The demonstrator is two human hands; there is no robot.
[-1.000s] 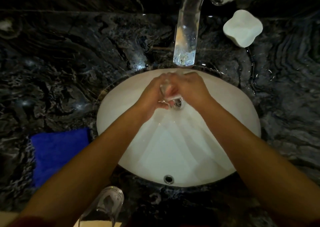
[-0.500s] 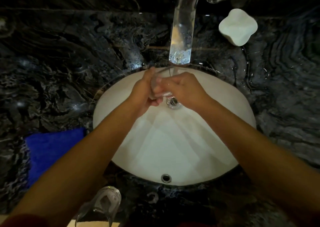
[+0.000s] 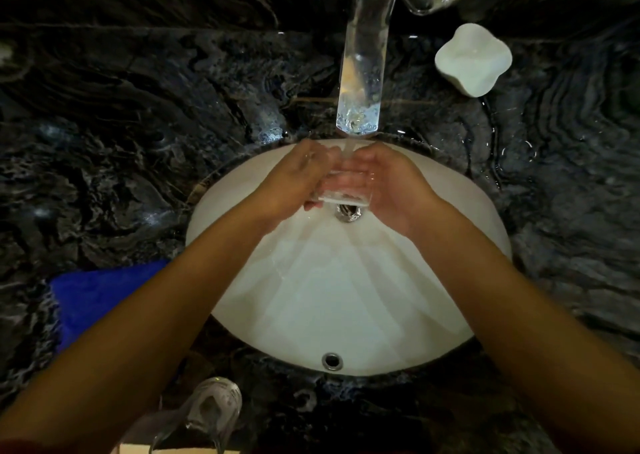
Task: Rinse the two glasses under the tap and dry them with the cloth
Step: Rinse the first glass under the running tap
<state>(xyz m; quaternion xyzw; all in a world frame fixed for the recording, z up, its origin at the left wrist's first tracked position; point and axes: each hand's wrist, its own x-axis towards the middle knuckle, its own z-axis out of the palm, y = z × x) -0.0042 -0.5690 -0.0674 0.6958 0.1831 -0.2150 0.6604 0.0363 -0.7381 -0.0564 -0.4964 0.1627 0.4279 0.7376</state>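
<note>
Nearest the camera, second glass (image 3: 211,410) standing on the dark marbled desk (image 3: 121,142), right at the front edge, partly behind the left forearm. No readable writing or labels anywhere, too dim and blurry to tell. Blue cloth (image 3: 100,298) lying flat on the desk left of the basin, well apart from both hands. White oval sink (image 3: 346,315) set into the stone, overflow hole at the near wall, drain at the middle. Further in, left hand (image 3: 294,180) and right hand (image 3: 394,183) cupped from either side around the clear glass (image 3: 343,183), fingers curled on it, holding it over the drain, directly under the stream. Chrome tap (image 3: 363,69) jutting out from the back, water running down into the glass. Beyond that, white lobed soap dish (image 3: 472,59) on the desk right of the tap, wet patches on the stone near it.
</note>
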